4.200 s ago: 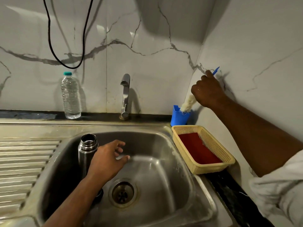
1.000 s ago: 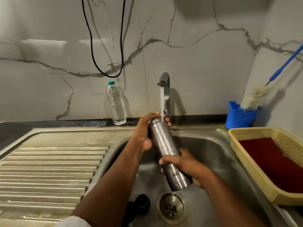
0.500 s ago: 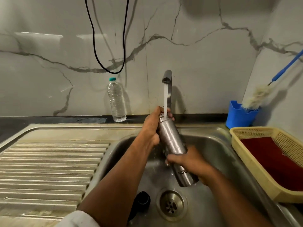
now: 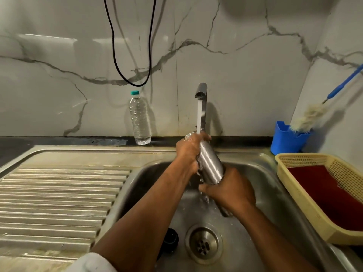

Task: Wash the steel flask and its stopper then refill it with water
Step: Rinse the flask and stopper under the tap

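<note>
Flask [image 4: 211, 165] tilts over the sink [image 4: 261, 173] under the running tap [image 4: 201, 91], left hand [image 4: 188, 152] gripping its neck, right hand [image 4: 229, 189] its base. Outside rinse, apparently; next comes the stopper [image 4: 170, 240] (lying near the drain).

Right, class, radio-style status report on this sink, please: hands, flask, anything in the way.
Left hand grips flask neck; right hand grips lower body. Steel flask tilted under running tap. Stopper in sink, unwashed. Nothing blocking.
</note>
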`<act>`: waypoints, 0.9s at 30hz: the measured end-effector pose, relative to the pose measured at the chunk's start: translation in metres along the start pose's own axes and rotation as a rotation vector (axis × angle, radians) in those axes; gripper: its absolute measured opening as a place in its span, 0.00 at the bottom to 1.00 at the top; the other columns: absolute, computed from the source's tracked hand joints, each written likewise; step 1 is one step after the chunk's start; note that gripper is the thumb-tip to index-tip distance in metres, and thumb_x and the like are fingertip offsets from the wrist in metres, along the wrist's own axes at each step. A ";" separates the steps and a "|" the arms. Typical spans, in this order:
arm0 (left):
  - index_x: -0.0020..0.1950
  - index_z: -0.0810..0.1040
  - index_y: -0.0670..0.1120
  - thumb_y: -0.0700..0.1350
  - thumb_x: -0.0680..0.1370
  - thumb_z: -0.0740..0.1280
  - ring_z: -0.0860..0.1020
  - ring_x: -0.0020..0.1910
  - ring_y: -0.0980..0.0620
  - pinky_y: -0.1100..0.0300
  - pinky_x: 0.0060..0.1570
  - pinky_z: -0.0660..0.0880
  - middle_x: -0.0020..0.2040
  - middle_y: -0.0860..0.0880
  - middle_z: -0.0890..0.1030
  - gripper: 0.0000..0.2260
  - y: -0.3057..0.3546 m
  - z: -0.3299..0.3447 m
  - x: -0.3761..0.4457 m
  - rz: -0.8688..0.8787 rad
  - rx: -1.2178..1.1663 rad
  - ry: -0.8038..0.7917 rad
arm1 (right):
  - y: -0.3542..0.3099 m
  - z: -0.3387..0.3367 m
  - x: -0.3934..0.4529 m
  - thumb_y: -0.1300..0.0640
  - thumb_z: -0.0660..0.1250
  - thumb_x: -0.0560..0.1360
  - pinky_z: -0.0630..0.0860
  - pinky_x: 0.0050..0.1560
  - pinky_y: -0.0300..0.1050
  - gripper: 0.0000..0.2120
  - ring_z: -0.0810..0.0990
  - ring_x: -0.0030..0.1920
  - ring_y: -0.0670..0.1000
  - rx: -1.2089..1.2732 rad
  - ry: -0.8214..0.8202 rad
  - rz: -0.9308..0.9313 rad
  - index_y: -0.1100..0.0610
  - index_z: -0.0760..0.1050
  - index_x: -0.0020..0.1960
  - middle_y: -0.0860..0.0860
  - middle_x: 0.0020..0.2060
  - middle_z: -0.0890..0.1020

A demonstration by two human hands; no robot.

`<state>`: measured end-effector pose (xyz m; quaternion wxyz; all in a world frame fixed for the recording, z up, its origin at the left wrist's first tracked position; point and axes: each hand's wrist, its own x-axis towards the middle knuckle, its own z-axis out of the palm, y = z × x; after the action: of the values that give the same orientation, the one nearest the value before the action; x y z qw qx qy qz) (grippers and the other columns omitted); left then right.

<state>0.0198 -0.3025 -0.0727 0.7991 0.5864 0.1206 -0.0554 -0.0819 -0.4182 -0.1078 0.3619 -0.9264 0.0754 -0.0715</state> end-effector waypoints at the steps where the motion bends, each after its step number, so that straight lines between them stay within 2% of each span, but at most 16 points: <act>1: 0.56 0.81 0.42 0.46 0.61 0.81 0.84 0.49 0.42 0.43 0.53 0.82 0.53 0.40 0.85 0.26 0.002 -0.004 -0.001 -0.002 -0.006 -0.070 | 0.001 -0.001 0.000 0.41 0.82 0.58 0.80 0.36 0.44 0.29 0.84 0.40 0.46 0.174 -0.085 0.011 0.44 0.76 0.56 0.45 0.44 0.84; 3: 0.52 0.81 0.42 0.44 0.68 0.77 0.82 0.44 0.46 0.49 0.51 0.81 0.47 0.43 0.83 0.15 0.005 -0.015 -0.008 0.006 -0.078 -0.268 | 0.001 -0.004 -0.001 0.48 0.81 0.56 0.84 0.41 0.53 0.27 0.85 0.37 0.51 0.493 -0.275 0.052 0.53 0.81 0.54 0.52 0.40 0.87; 5: 0.53 0.80 0.43 0.44 0.71 0.75 0.81 0.43 0.46 0.49 0.51 0.79 0.46 0.43 0.82 0.12 0.008 -0.023 -0.010 0.021 -0.208 -0.432 | -0.001 -0.006 -0.001 0.55 0.78 0.58 0.82 0.44 0.55 0.27 0.83 0.38 0.58 0.702 -0.477 0.127 0.63 0.80 0.55 0.62 0.40 0.86; 6: 0.53 0.80 0.43 0.45 0.73 0.74 0.81 0.43 0.45 0.49 0.51 0.79 0.46 0.43 0.81 0.11 0.009 -0.026 -0.008 0.016 -0.251 -0.465 | -0.001 -0.006 -0.001 0.55 0.78 0.59 0.82 0.45 0.57 0.28 0.83 0.38 0.60 0.727 -0.520 0.145 0.64 0.79 0.55 0.66 0.41 0.85; 8: 0.51 0.82 0.44 0.46 0.74 0.72 0.81 0.42 0.45 0.49 0.50 0.80 0.45 0.43 0.82 0.09 0.012 -0.024 -0.004 0.001 -0.229 -0.406 | -0.002 0.000 0.000 0.51 0.81 0.56 0.85 0.47 0.61 0.28 0.85 0.39 0.59 0.617 -0.419 0.131 0.62 0.81 0.53 0.64 0.42 0.86; 10: 0.50 0.85 0.43 0.45 0.71 0.74 0.82 0.41 0.45 0.50 0.47 0.81 0.46 0.43 0.84 0.10 0.011 -0.018 0.000 -0.018 -0.050 -0.153 | -0.003 0.004 -0.001 0.42 0.83 0.56 0.84 0.42 0.51 0.30 0.85 0.40 0.53 0.218 -0.210 0.070 0.53 0.79 0.54 0.53 0.43 0.86; 12: 0.51 0.86 0.42 0.45 0.69 0.77 0.82 0.46 0.43 0.47 0.50 0.82 0.48 0.43 0.85 0.13 0.006 -0.012 -0.001 -0.022 0.046 0.141 | -0.009 0.002 -0.006 0.34 0.81 0.59 0.80 0.42 0.45 0.35 0.84 0.44 0.50 -0.258 -0.017 0.020 0.48 0.77 0.60 0.49 0.48 0.84; 14: 0.53 0.85 0.41 0.46 0.69 0.78 0.82 0.49 0.41 0.45 0.53 0.81 0.50 0.42 0.85 0.15 0.004 -0.007 -0.003 -0.030 -0.020 0.223 | -0.012 0.001 -0.005 0.33 0.79 0.61 0.81 0.46 0.46 0.36 0.84 0.47 0.51 -0.412 0.086 -0.023 0.49 0.75 0.62 0.50 0.51 0.85; 16: 0.49 0.86 0.41 0.45 0.69 0.79 0.82 0.48 0.41 0.45 0.54 0.81 0.49 0.42 0.85 0.12 0.006 -0.006 -0.003 -0.039 -0.075 0.166 | -0.011 0.001 -0.005 0.34 0.80 0.60 0.83 0.45 0.47 0.34 0.85 0.45 0.50 -0.316 0.057 -0.021 0.48 0.76 0.60 0.49 0.49 0.85; 19: 0.46 0.83 0.42 0.41 0.71 0.74 0.81 0.38 0.47 0.53 0.44 0.81 0.44 0.43 0.82 0.06 0.009 -0.013 -0.007 -0.042 -0.115 -0.152 | -0.005 0.002 -0.005 0.43 0.83 0.60 0.83 0.36 0.45 0.24 0.86 0.36 0.47 0.205 -0.133 0.052 0.47 0.78 0.50 0.48 0.41 0.86; 21: 0.49 0.80 0.42 0.41 0.72 0.73 0.81 0.40 0.47 0.52 0.47 0.80 0.45 0.43 0.81 0.07 0.007 -0.022 -0.008 -0.009 -0.192 -0.356 | -0.005 0.001 -0.003 0.53 0.83 0.62 0.84 0.41 0.52 0.18 0.86 0.35 0.50 0.477 -0.273 0.100 0.54 0.82 0.48 0.54 0.40 0.87; 23: 0.54 0.79 0.42 0.42 0.73 0.75 0.81 0.45 0.46 0.48 0.53 0.79 0.47 0.43 0.80 0.12 0.007 -0.030 -0.010 -0.004 -0.253 -0.511 | -0.008 0.001 -0.004 0.54 0.81 0.59 0.83 0.48 0.62 0.20 0.84 0.37 0.55 0.614 -0.375 0.152 0.59 0.83 0.49 0.61 0.41 0.87; 25: 0.52 0.81 0.42 0.41 0.72 0.75 0.81 0.44 0.45 0.47 0.52 0.79 0.46 0.43 0.81 0.10 0.005 -0.032 -0.006 0.000 -0.225 -0.474 | -0.013 0.006 -0.005 0.47 0.81 0.54 0.84 0.47 0.62 0.28 0.85 0.38 0.54 0.537 -0.315 0.162 0.59 0.83 0.50 0.60 0.42 0.87; 27: 0.46 0.84 0.41 0.39 0.70 0.75 0.81 0.39 0.45 0.49 0.47 0.81 0.44 0.42 0.82 0.07 0.004 -0.023 -0.002 -0.004 -0.117 -0.250 | -0.018 0.006 -0.010 0.38 0.81 0.53 0.84 0.41 0.51 0.34 0.86 0.41 0.51 0.213 -0.171 0.127 0.53 0.81 0.53 0.52 0.43 0.87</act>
<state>0.0161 -0.2793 -0.0747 0.8405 0.5273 0.0240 -0.1224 -0.0888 -0.3996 -0.1004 0.4668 -0.8790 0.0948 0.0229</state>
